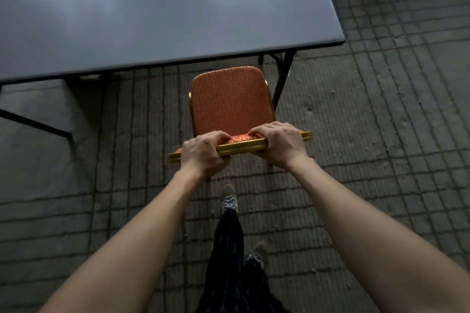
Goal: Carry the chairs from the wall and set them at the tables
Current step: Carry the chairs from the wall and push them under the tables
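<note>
- Chair (230,104): orange padded seat, gold frame; sits by the right end of the grey worktop (152,20), seat front just beside its near edge, backrest on the near side.
- Left grip (203,154): wraps the gold top rail (241,146) of the backrest near its left end, fingers curled over the far side.
- Right grip (278,143): clasps the same rail near its right end, fingers likewise curled over.
- Chair legs: mostly hidden; cannot tell whether touching the tiled floor (381,134).
- Laced shoe (229,198): on the floor, just near of the chair.
</note>
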Demonstrator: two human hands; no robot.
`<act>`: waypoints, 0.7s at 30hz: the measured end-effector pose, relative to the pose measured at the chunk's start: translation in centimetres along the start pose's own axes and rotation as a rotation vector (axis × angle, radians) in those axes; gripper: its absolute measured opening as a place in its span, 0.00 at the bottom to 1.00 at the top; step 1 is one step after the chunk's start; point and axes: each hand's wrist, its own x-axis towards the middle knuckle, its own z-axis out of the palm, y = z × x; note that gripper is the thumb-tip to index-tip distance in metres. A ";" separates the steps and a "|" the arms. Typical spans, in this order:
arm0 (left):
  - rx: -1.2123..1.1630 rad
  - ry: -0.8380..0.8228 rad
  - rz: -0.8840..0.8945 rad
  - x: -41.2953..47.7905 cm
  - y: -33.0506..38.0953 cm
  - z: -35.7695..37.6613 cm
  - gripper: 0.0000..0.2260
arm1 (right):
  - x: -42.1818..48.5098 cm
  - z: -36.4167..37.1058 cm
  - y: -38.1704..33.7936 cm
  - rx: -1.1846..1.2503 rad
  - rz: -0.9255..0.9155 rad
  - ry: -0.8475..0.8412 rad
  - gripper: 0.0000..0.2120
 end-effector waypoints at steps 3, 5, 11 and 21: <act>-0.005 -0.045 -0.020 0.2 -0.3 -0.6 0.16 | 0.4 -0.3 -0.9 -0.032 0.053 -0.082 0.23; -0.009 -0.069 -0.026 -0.5 0.4 -0.7 0.16 | -0.5 -0.5 -1.1 -0.016 0.118 -0.111 0.22; -0.125 -0.009 -0.121 -4.8 2.2 0.6 0.21 | -5.6 -1.0 -4.7 0.436 0.253 0.111 0.19; -1.078 0.180 -0.607 -10.5 5.5 0.2 0.13 | -8.1 -2.3 -9.5 1.183 0.769 0.202 0.06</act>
